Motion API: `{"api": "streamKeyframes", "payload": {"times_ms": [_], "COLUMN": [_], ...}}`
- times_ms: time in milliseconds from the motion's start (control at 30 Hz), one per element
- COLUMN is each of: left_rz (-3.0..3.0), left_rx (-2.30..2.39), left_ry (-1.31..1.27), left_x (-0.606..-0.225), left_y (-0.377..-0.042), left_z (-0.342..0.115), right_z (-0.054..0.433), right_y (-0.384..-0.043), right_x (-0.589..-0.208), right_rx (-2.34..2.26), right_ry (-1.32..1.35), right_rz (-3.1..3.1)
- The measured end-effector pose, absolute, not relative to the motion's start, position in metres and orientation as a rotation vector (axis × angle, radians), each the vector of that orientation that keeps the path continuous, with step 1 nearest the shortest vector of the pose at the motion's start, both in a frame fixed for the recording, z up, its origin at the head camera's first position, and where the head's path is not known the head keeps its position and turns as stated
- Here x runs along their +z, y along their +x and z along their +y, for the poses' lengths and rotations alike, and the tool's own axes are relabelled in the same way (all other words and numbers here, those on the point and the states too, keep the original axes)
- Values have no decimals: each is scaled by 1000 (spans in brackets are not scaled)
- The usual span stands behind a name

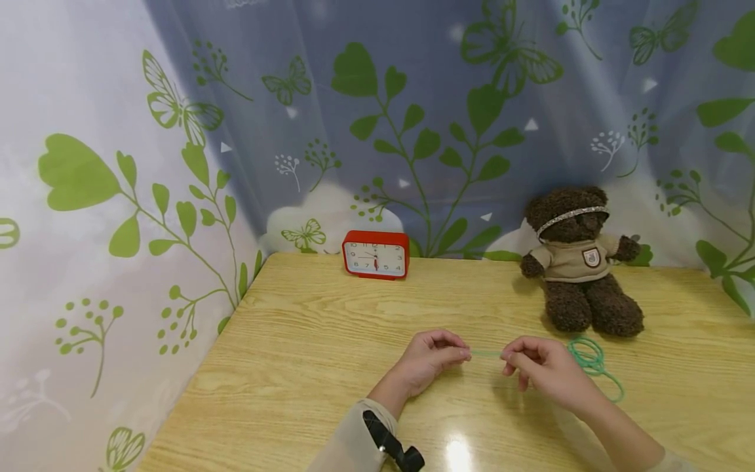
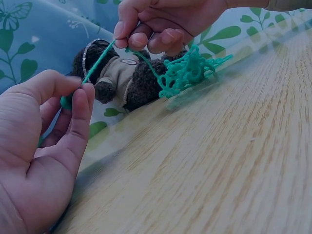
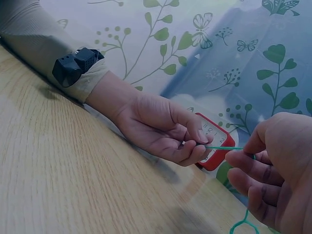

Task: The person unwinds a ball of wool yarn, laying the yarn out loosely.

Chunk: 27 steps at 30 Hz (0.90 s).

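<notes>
A thin green cord [image 1: 486,353] runs straight between my two hands, a short way above the wooden table. My left hand [image 1: 429,360] pinches one part of it between thumb and index finger. In the left wrist view, a bit of green shows below those fingertips [image 2: 84,90]. My right hand [image 1: 545,370] pinches the cord a short span away, thumb against index finger. From the right hand the cord [image 3: 247,214] hangs down in the right wrist view. The rest lies in a loose, looped pile [image 2: 187,70] on the table beyond the right hand.
A brown teddy bear [image 1: 580,262] in a beige shirt sits at the back right, close behind the cord pile. A red alarm clock [image 1: 375,254] stands at the table's back edge. Patterned curtains [image 1: 377,131] hang behind and along the left of the table [image 1: 283,367].
</notes>
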<state>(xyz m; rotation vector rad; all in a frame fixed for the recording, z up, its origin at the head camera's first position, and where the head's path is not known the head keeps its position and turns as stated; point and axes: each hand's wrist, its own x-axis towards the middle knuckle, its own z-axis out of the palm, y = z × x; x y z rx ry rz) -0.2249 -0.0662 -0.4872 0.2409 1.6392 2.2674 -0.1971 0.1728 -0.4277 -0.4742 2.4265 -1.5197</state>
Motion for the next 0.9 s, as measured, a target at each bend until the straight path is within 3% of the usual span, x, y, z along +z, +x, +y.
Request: {"api": "streamKeyframes", "payload": {"times_ms": [900], "left_rz": [1605], "left_rx": [2330], "left_ry": [202], "left_x": [-488], "left_y": [-226], "left_z": [-66], "right_z": [182], "right_y": [-200], "right_x": [-424], "right_rx": [-1590], "right_ry": [-463], "right_rz": [2450]}}
